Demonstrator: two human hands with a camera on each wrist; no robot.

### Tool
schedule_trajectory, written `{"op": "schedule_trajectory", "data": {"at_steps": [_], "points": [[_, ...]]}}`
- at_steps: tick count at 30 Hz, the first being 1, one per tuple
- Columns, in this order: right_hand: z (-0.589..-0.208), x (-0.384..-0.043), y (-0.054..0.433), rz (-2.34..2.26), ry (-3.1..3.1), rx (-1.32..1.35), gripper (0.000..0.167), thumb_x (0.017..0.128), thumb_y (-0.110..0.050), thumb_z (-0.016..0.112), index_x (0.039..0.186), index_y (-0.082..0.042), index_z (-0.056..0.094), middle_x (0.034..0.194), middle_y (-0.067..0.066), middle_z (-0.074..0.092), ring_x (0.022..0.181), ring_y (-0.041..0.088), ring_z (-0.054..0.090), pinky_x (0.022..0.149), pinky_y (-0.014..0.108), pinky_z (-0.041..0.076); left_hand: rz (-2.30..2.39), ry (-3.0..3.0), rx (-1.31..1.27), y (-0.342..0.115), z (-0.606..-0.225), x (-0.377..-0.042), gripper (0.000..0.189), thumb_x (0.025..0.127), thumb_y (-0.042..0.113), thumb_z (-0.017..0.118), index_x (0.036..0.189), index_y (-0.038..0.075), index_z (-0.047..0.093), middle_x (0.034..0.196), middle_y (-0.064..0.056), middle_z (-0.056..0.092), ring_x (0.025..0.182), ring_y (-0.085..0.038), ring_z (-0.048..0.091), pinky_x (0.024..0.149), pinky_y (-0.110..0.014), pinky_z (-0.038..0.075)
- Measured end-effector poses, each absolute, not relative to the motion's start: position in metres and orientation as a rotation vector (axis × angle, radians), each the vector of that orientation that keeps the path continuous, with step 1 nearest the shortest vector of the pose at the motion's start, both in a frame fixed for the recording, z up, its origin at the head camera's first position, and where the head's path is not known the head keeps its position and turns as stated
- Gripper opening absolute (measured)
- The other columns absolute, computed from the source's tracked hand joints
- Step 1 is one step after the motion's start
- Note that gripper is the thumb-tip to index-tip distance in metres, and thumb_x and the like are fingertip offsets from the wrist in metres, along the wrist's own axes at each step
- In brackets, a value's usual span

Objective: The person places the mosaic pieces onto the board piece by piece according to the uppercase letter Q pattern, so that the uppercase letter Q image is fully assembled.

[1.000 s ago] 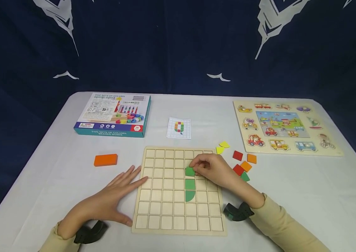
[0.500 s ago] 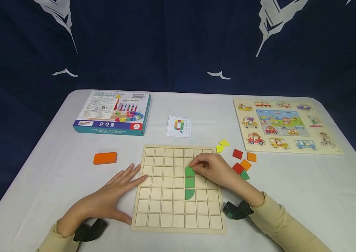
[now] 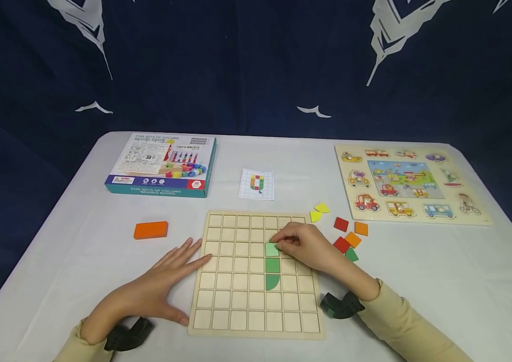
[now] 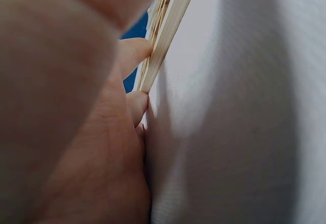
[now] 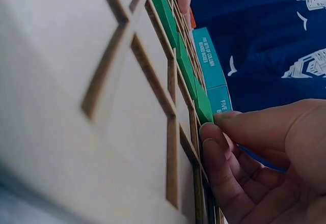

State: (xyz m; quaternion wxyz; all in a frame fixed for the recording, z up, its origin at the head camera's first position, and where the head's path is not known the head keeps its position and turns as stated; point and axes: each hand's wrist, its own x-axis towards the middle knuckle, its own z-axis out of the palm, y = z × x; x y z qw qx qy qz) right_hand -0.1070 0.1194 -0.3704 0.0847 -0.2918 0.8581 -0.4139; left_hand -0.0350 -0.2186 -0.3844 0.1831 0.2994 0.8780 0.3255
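Observation:
A wooden grid board (image 3: 257,334) lies on the table. My left hand (image 3: 161,286) is spread along its left side, its thumb and index finger at the edge; in the left wrist view, fingertips (image 4: 137,102) meet the wooden side. With thumb and fingers my right hand (image 3: 306,246) pinches the corner of a green square tile (image 3: 271,249) at a cell right of the board's middle. Directly below that tile sit another green square (image 3: 272,265) and a green quarter-round tile (image 3: 272,282). The right wrist view shows the row of green tiles (image 5: 186,68) running up to my fingertips.
Loose red (image 3: 341,224), orange (image 3: 361,228), green (image 3: 351,255) and yellow (image 3: 315,216) tiles lie right of the board. A pattern card (image 3: 256,193) is behind it. An orange block (image 3: 151,230), a boxed toy (image 3: 161,166) and a picture puzzle (image 3: 412,213) stand around.
The green square under my right fingers has shifted slightly into line with its cell, and now looks paler. My left hand stays where it was.

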Motion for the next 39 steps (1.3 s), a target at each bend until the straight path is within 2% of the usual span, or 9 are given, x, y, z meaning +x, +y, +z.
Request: {"op": "schedule_trajectory", "data": {"at_steps": [10, 17, 26, 33, 39], "points": [[-0.368, -0.107, 0.121, -1.216, 2.57, -0.855, 0.013, 0.083, 0.001, 0.067, 0.092, -0.006, 0.073, 0.081, -0.005, 0.062, 0.069, 0.009, 0.053, 0.061, 0.023, 0.049, 0.912, 2.484, 0.861, -0.217, -0.385, -0.037, 0.114, 0.054, 0.056, 0.081, 0.149, 0.024, 0.026, 0.156, -0.003, 0.002, 0.14, -0.025, -0.007, 0.108, -0.049, -0.003], [-0.369, -0.108, 0.122, -1.214, 2.562, -0.877, 0.009, 0.084, -0.003, 0.068, 0.09, -0.007, 0.073, 0.083, 0.0, 0.065, 0.07, 0.01, 0.053, 0.061, 0.023, 0.048, 0.908, 2.485, 0.868, -0.216, -0.385, -0.038, 0.115, 0.054, 0.055, 0.082, 0.149, 0.024, 0.026, 0.156, -0.003, 0.002, 0.14, -0.026, -0.007, 0.108, -0.05, -0.003], [-0.364, -0.108, 0.126, -1.193, 2.588, -0.864, 0.012, 0.084, -0.002, 0.068, 0.093, -0.007, 0.073, 0.085, -0.003, 0.065, 0.069, 0.008, 0.055, 0.062, 0.023, 0.048, 0.923, 2.474, 0.846, -0.216, -0.385, -0.037, 0.114, 0.055, 0.053, 0.083, 0.149, 0.025, 0.026, 0.156, -0.003, 0.002, 0.14, -0.024, -0.007, 0.108, -0.05, -0.003], [-0.338, -0.113, 0.163, -1.26, 2.668, -0.754, 0.016, 0.086, 0.0, 0.064, 0.101, -0.001, 0.07, 0.095, 0.008, 0.067, 0.077, 0.015, 0.063, 0.067, 0.028, 0.053, 0.902, 2.466, 0.846, -0.214, -0.384, -0.037, 0.114, 0.055, 0.054, 0.082, 0.149, 0.025, 0.025, 0.156, -0.003, 0.001, 0.14, -0.024, -0.007, 0.107, -0.052, -0.002], [-0.327, -0.111, 0.211, -1.243, 2.725, -0.553, 0.02, 0.089, -0.008, 0.063, 0.108, -0.002, 0.068, 0.101, 0.01, 0.067, 0.087, 0.02, 0.063, 0.076, 0.026, 0.051, 0.894, 2.481, 0.833, -0.217, -0.384, -0.036, 0.114, 0.055, 0.055, 0.081, 0.15, 0.025, 0.025, 0.156, -0.002, 0.001, 0.14, -0.024, -0.007, 0.107, -0.053, -0.002]]}}
